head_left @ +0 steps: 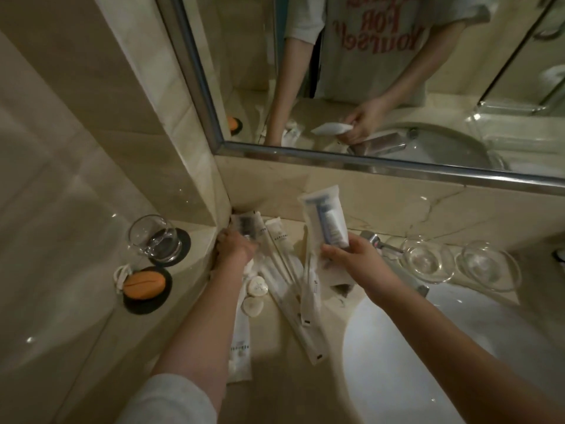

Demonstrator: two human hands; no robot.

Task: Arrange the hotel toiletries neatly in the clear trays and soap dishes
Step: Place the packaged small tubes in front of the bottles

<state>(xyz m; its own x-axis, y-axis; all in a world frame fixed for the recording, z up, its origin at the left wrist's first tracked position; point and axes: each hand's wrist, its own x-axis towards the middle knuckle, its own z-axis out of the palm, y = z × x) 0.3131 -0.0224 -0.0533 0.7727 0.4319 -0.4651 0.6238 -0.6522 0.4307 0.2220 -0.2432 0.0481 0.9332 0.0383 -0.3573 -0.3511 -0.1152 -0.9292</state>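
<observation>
Well to the left of the left hand, a glass tumbler (153, 240) and an orange soap bar (143, 284) are seen, each on a dark round mat. The left hand (235, 244) is set against the lower end of a clear packet (244, 226) in the corner. Its fingers are hidden behind the knuckles, so whether they are closed on the packet cannot be told.

Between the hands, long sachets (293, 304) and two round wrapped soaps (258, 286) are strewn loosely on the counter. The right hand (351, 258) is raised above them, and a kit sachet (325, 221) is pinched at its lower end between thumb and curled fingers (a small tube and a blue-handled tool can be made out inside). To the right of that hand, past the tap (371, 240), two glass soap dishes (423, 261) stand side by side with nothing in them.

The sachet is judged light, limp and slick-filmed, with its weight shifting as the contents slide. It would be better taken across the middle, where the tube stiffens it. The dishes are judged brittle and easily nudged, so items should be lowered in, not dropped.
</observation>
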